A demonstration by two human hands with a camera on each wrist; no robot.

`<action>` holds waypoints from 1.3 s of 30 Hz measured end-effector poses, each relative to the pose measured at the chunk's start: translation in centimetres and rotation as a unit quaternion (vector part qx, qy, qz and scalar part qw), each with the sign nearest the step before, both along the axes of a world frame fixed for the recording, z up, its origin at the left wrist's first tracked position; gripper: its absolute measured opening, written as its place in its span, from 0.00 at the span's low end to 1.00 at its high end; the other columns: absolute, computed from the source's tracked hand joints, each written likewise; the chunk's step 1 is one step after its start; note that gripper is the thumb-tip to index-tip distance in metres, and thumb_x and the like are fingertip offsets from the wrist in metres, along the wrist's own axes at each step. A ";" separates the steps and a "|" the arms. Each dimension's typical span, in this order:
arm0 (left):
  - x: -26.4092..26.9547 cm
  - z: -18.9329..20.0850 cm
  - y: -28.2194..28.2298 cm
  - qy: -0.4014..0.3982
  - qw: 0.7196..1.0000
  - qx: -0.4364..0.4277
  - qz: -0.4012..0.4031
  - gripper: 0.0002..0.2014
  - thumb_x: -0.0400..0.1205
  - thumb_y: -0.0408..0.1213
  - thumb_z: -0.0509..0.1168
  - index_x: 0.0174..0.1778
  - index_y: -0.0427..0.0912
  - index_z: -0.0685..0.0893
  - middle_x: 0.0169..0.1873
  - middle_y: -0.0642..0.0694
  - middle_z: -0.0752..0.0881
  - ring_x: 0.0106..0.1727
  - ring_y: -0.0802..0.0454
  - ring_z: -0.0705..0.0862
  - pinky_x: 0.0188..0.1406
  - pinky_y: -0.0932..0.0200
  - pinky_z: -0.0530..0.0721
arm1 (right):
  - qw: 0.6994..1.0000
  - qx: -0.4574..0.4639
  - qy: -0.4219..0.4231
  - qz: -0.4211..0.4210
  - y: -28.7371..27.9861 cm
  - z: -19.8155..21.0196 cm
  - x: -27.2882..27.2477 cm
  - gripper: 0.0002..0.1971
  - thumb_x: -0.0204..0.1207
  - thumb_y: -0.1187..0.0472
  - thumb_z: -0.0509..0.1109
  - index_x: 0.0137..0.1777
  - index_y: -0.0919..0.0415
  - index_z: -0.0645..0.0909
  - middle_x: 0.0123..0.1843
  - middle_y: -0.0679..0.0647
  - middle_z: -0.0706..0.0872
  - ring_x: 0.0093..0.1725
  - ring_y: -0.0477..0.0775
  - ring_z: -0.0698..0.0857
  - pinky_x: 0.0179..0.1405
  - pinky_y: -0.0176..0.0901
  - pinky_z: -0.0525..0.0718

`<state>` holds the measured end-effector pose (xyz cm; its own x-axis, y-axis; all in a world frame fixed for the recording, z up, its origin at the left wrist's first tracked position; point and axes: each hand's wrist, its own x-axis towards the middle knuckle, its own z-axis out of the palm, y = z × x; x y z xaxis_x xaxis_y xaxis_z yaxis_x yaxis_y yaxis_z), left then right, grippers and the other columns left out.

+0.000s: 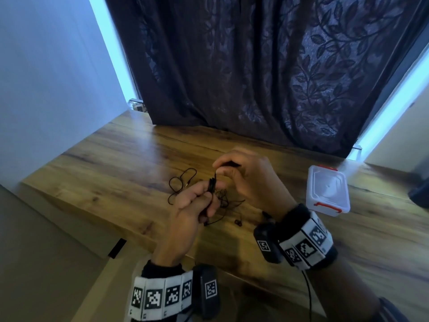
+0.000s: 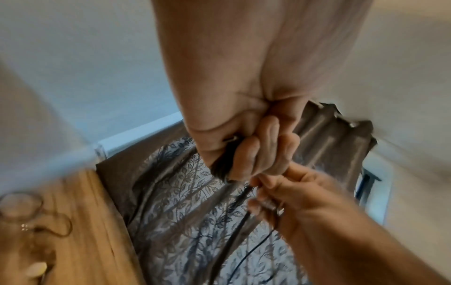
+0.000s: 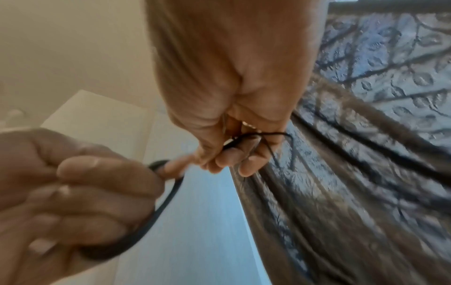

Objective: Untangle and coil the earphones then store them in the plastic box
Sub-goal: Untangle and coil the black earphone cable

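Observation:
Black earphones (image 1: pixel 183 183) lie partly looped on the wooden table (image 1: pixel 111 159), with an earbud (image 1: pixel 237 222) near the front edge. My left hand (image 1: pixel 197 201) grips a bundle of coiled cable (image 1: pixel 211 185) just above the table. In the left wrist view the left hand (image 2: pixel 246 154) has its fingers curled round the dark cable (image 2: pixel 220 165). My right hand (image 1: pixel 232 168) pinches a thin strand right above that bundle. In the right wrist view the right hand (image 3: pixel 234 154) holds the strand (image 3: pixel 258 135) between thumb and fingertips. The plastic box (image 1: pixel 326 189) stands closed at the right.
A dark leaf-patterned curtain (image 1: pixel 267 66) hangs behind the table's far edge. The box has a clear lid with red clips (image 1: pixel 327 206). A dark object (image 1: pixel 420 194) sits at the far right edge. Bare wood stretches to the left of the cable.

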<state>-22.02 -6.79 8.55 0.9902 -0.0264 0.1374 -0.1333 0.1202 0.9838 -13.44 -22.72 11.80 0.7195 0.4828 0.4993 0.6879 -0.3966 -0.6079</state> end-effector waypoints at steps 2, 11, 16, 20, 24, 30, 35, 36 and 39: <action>0.0 0.0 0.5 -0.005 0.997 -0.076 -0.021 0.17 0.83 0.36 0.56 0.61 0.34 0.85 0.26 0.48 0.73 0.27 0.56 0.67 0.29 0.60 0.63 | 0.998 0.029 0.063 -0.009 0.3 -1.1 -0.4 0.06 0.84 0.63 0.71 0.56 0.57 0.88 0.50 0.43 0.89 0.49 0.40 0.87 0.48 0.29 0.83; 0.3 0.0 0.7 -0.053 0.989 -0.111 0.085 0.25 0.84 0.37 0.57 0.78 0.35 0.71 0.35 0.49 0.85 0.33 0.55 0.81 0.41 0.59 0.84 | 0.981 -0.061 0.167 0.077 1.2 -5.9 -5.4 0.08 0.89 0.60 0.63 0.55 0.52 0.84 0.38 0.45 0.87 0.40 0.44 0.87 0.43 0.37 0.85; 0.8 -0.8 0.4 -0.061 0.985 0.005 0.159 0.20 0.90 0.29 0.52 0.79 0.33 0.67 0.45 0.43 0.90 0.42 0.50 0.90 0.48 0.60 0.87 | 0.977 -0.145 0.104 0.115 -0.2 -3.4 -5.5 0.09 0.87 0.59 0.67 0.62 0.56 0.85 0.46 0.41 0.88 0.42 0.41 0.87 0.44 0.34 0.86; 1.0 -0.4 -0.9 -0.068 0.981 0.024 0.182 0.15 0.90 0.26 0.51 0.72 0.30 0.73 0.48 0.42 0.90 0.47 0.49 0.91 0.51 0.54 0.90 | 0.973 -0.181 0.069 0.124 -0.9 -1.7 -4.7 0.08 0.87 0.59 0.65 0.55 0.57 0.86 0.40 0.46 0.88 0.36 0.43 0.84 0.37 0.41 0.83; 0.8 0.3 -1.3 -0.066 0.975 -0.039 0.210 0.16 0.90 0.26 0.50 0.73 0.41 0.70 0.51 0.41 0.90 0.51 0.49 0.92 0.49 0.61 0.88 | 0.965 -0.203 0.060 0.152 -0.5 -1.8 -5.0 0.09 0.87 0.62 0.65 0.54 0.61 0.87 0.45 0.50 0.90 0.40 0.41 0.83 0.39 0.28 0.77; 0.9 -1.7 0.1 -0.078 0.965 0.147 0.203 0.15 0.91 0.30 0.50 0.73 0.39 0.70 0.51 0.46 0.88 0.46 0.57 0.90 0.47 0.67 0.86 | 0.973 -0.182 0.035 0.138 -0.9 -1.4 -5.3 0.09 0.85 0.59 0.68 0.57 0.58 0.88 0.45 0.48 0.89 0.41 0.41 0.84 0.41 0.38 0.84; 0.4 -1.6 0.4 -0.042 0.978 0.162 0.126 0.10 0.91 0.33 0.52 0.58 0.39 0.79 0.35 0.49 0.86 0.33 0.56 0.84 0.38 0.61 0.80 | 0.987 -0.125 -0.020 0.096 -2.1 1.2 -3.6 0.07 0.84 0.59 0.70 0.57 0.54 0.89 0.43 0.45 0.85 0.38 0.45 0.83 0.38 0.42 0.83; 0.3 -1.2 0.4 -0.037 0.987 0.128 0.092 0.11 0.91 0.34 0.53 0.61 0.39 0.80 0.33 0.48 0.86 0.31 0.54 0.82 0.37 0.63 0.79 | 0.989 -0.115 -0.031 0.085 -2.1 1.6 -3.1 0.07 0.84 0.60 0.70 0.56 0.54 0.90 0.43 0.45 0.85 0.39 0.44 0.83 0.39 0.41 0.84; -0.1 -0.5 0.4 -0.012 0.999 0.031 -0.018 0.15 0.86 0.37 0.54 0.59 0.35 0.83 0.32 0.46 0.84 0.28 0.53 0.76 0.33 0.66 0.75 | 0.996 -0.066 -0.052 0.034 -1.7 2.0 -1.7 0.07 0.83 0.63 0.71 0.54 0.56 0.90 0.45 0.45 0.87 0.42 0.41 0.86 0.43 0.36 0.85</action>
<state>-22.09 -6.38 8.07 0.9848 -0.0703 0.1590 -0.1547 0.0634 0.9859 -15.15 -24.40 13.77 0.6308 0.5948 0.4984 0.7723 -0.4188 -0.4777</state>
